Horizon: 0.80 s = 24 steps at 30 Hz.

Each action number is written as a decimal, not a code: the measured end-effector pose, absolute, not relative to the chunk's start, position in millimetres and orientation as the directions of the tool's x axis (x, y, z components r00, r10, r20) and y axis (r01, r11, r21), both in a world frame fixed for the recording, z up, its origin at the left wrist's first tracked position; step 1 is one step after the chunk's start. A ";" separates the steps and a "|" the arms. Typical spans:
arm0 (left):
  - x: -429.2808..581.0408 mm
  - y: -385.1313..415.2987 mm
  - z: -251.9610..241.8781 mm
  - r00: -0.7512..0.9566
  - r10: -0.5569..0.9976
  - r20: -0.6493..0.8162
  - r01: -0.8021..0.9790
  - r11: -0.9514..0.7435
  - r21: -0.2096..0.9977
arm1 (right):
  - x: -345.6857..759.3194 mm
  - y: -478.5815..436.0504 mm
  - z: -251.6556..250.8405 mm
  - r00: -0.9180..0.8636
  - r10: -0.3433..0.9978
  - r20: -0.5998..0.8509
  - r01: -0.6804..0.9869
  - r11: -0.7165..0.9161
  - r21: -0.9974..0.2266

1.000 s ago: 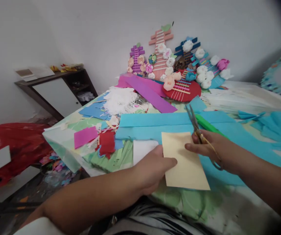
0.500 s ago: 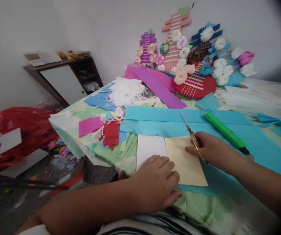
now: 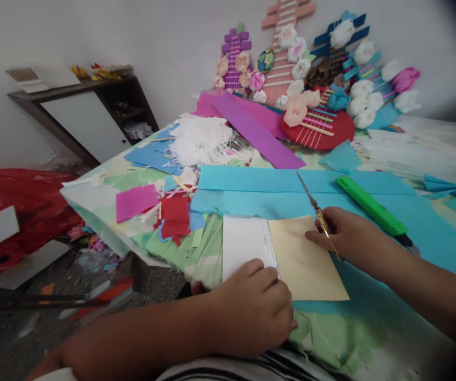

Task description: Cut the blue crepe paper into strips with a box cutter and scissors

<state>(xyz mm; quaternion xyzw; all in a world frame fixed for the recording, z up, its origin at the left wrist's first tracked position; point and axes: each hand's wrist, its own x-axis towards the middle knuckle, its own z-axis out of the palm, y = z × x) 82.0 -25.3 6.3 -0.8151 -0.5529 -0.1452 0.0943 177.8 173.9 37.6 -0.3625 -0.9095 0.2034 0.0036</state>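
Note:
My right hand (image 3: 343, 235) is closed around the gold handles of a pair of scissors (image 3: 323, 219), whose blades are together and point up and away to the left. The thumb of that hand is over a cream sheet (image 3: 307, 264). My left hand (image 3: 255, 307) lies across the near part of a white sheet (image 3: 246, 241), at its border with the cream one. Its fingers are curled inward, and what they may pinch is hidden beneath them. A rough whitish edge shows along the seam between the two sheets. Blue paper (image 3: 252, 203) lies behind and partly under the cream sheet.
A green box cutter (image 3: 371, 205) lies on the blue paper at right. Red scraps (image 3: 174, 217), a pink piece (image 3: 136, 202) and white shredded strands (image 3: 200, 138) are at left. Purple paper (image 3: 257, 129) and flower-decorated paper instruments (image 3: 317, 127) stand at the back.
My left hand's fingers have curled in more. The seam between the white and cream sheets looks wider, with more whitish edge showing. My right hand still holds the scissors; the whole view has shifted slightly.

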 end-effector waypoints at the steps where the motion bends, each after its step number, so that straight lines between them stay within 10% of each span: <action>1: 81.6 -25.9 6.2 0.362 0.862 0.354 0.922 -0.388 0.003 | 178.2 174.4 37.6 -0.741 0.658 -0.136 0.653 0.658 -0.375; 24: 81.2 -27.5 3.0 0.380 0.858 0.346 0.920 -0.389 -0.045 | 175.9 172.6 42.3 -0.752 0.648 -0.121 0.654 0.709 -0.265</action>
